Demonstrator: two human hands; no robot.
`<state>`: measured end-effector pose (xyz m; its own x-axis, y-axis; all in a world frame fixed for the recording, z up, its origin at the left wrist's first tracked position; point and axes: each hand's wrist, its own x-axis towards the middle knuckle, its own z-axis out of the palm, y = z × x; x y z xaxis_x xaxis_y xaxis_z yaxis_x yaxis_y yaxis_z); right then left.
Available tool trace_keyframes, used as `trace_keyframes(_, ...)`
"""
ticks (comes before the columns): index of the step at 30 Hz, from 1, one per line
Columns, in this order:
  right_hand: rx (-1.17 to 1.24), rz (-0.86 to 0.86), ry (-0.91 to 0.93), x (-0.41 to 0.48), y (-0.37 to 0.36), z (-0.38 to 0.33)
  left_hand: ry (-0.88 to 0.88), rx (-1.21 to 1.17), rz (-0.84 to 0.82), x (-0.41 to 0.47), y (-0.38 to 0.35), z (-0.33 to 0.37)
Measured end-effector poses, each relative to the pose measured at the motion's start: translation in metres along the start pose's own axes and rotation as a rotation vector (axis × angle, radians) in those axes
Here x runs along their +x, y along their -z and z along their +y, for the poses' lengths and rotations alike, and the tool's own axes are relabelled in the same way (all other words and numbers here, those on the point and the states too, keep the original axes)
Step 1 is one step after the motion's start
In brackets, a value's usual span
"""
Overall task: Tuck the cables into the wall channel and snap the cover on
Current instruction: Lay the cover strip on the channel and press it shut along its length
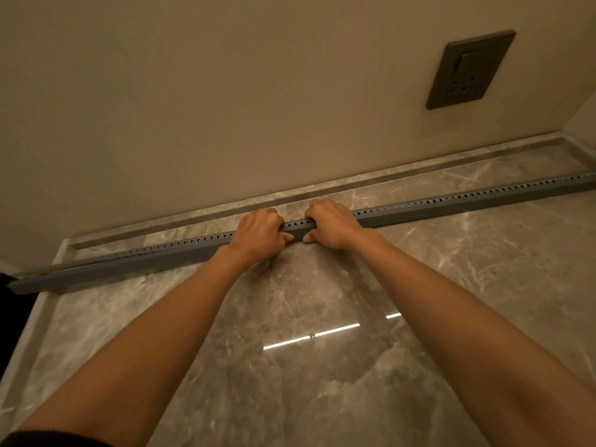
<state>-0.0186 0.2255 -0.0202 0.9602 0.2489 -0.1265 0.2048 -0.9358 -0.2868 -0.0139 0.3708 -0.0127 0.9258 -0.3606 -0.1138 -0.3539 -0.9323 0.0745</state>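
Gripping the long grey perforated plastic channel (451, 206) at mid-length, both hands sit close together with a short stretch of channel showing between them. The left hand (259, 233) has its fingers curled over the top edge and its thumb against the near face. The right hand (332, 225) holds the channel the same way, with its thumb tip low on the near face.

The channel lies flat on the glossy grey-brown marble surface (290, 398). It runs roughly parallel to the plain beige wall (225, 91) and stands apart from the low marble ledge (419, 169) at the wall's foot. A single row of small holes runs along its upper edge. At its left end a thin yellowish strip (35, 274) shows along the top; whether this is a cable cannot be told. Whether a cover is fitted cannot be told either.

A dark grey rectangular switched socket (471, 69) is mounted on the wall, upper right. A bright linear reflection (322, 333) shows on the marble between the forearms.
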Motion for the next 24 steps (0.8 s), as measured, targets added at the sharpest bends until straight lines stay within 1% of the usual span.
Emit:
trace_keyframes(3, 0.007, 0.003, -0.02, -0.001, 0.0, 0.0, 0.015, -0.039, 0.017, 0.0, -0.002, 0.001)
trace_keyframes(6, 0.023, -0.038, -0.063, 0.001, 0.002, -0.004, 0.05, -0.177, 0.008, 0.0, -0.003, -0.005)
trace_keyframes(8, 0.022, -0.063, -0.08, 0.003, 0.004, -0.007, 0.041, -0.28, -0.015, -0.001, -0.001, -0.013)
trace_keyframes(10, 0.007, -0.078, -0.077, 0.004, 0.005, -0.015, 0.034, -0.332, -0.029, -0.007, 0.001, -0.027)
trace_keyframes(14, 0.026, -0.105, -0.041, 0.008, 0.0, -0.027, 0.077, -0.391, -0.041, -0.021, 0.005, -0.06)
trace_keyframes(18, 0.066, -0.131, -0.01, 0.02, -0.008, -0.052, 0.094, -0.439, -0.114, -0.031, 0.014, -0.098)
trace_keyframes(22, 0.091, -0.143, 0.014, 0.03, -0.018, -0.081, 0.126, -0.421, -0.131, -0.036, 0.013, -0.117)
trace_keyframes(24, 0.104, -0.116, 0.003, 0.033, -0.022, -0.089, 0.139, -0.393, -0.114, -0.035, 0.009, -0.118)
